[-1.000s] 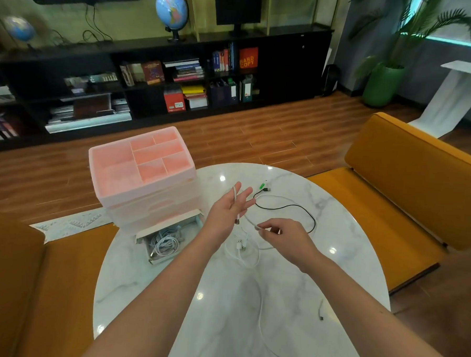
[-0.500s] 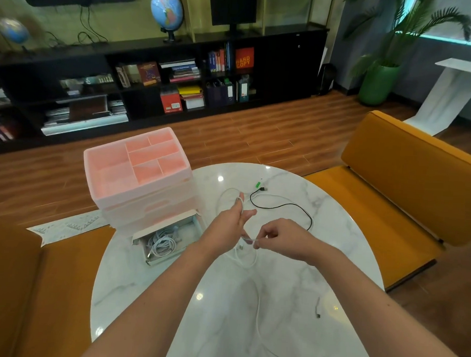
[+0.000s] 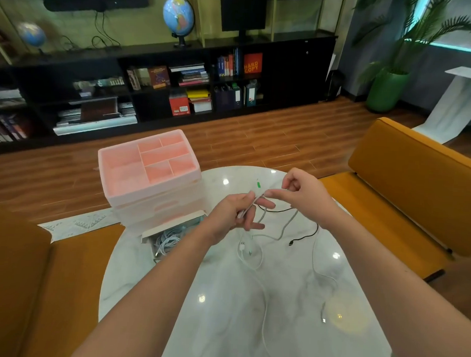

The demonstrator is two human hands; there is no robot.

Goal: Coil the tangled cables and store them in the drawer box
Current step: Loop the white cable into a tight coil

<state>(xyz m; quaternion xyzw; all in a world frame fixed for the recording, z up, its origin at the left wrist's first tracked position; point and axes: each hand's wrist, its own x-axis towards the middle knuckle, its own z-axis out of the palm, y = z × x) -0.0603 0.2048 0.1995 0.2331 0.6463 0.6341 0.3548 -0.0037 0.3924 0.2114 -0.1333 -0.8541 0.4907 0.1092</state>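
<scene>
Both hands raised over surface (image 3: 221,327): left hand (image 3: 233,215) grips white cable (image 3: 286,227), right hand (image 3: 300,194) pinches its strand; drawer box (image 3: 149,179) nearby.

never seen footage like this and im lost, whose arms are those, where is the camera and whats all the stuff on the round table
There is no machine here. A person wears one wide-angle camera on the head, looking forward and down, so the two bare arms coming in from the bottom are that person's own.

The left hand holds a few turns of a thin white cable between its fingers. The right hand pinches the same cable just beside it, as if winding it into a coil. The rest of the cable trails down across the round white marble table.

Also on the table are a thin black cable and a pale pink plastic drawer box with a divided tray on top. Its bottom drawer is pulled open and already has coiled white cables inside.
</scene>
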